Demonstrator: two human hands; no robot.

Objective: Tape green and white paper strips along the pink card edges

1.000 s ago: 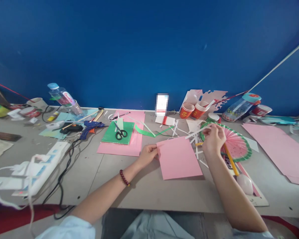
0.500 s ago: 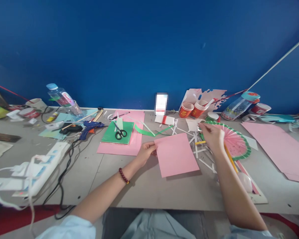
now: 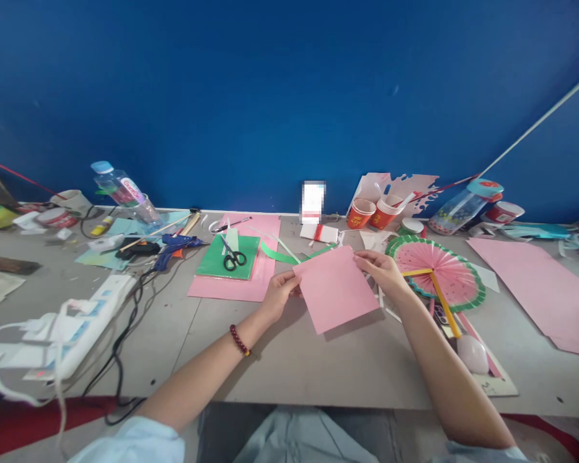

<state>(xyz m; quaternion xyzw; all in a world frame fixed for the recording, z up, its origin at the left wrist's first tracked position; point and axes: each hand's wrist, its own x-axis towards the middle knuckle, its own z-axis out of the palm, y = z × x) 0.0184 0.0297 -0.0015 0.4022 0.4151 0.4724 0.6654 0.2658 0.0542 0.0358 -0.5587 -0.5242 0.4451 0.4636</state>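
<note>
A small pink paper sheet (image 3: pixel 335 289) is lifted slightly off the grey table (image 3: pixel 289 360), tilted. My left hand (image 3: pixel 280 292) pinches its left edge, a red bead bracelet on that wrist. At the sheet's far right corner my right hand (image 3: pixel 381 270) grips it with closed fingers. A watermelon-pattern paper fan (image 3: pixel 439 267) with a yellow stick lies just right of my right hand. White paper strips lie scattered behind and beside the sheet.
Black scissors (image 3: pixel 234 259) rest on green paper over a larger pink sheet (image 3: pixel 244 286). A blue glue gun (image 3: pixel 176 247), power strip (image 3: pixel 84 321) and cables lie left. Red paper cups (image 3: pixel 374 213) stand at the back. Big pink sheets (image 3: pixel 540 289) lie right.
My right hand left the fan and white strips, moved left and took the pink sheet's far corner. The sheet has lifted and turned a little.
</note>
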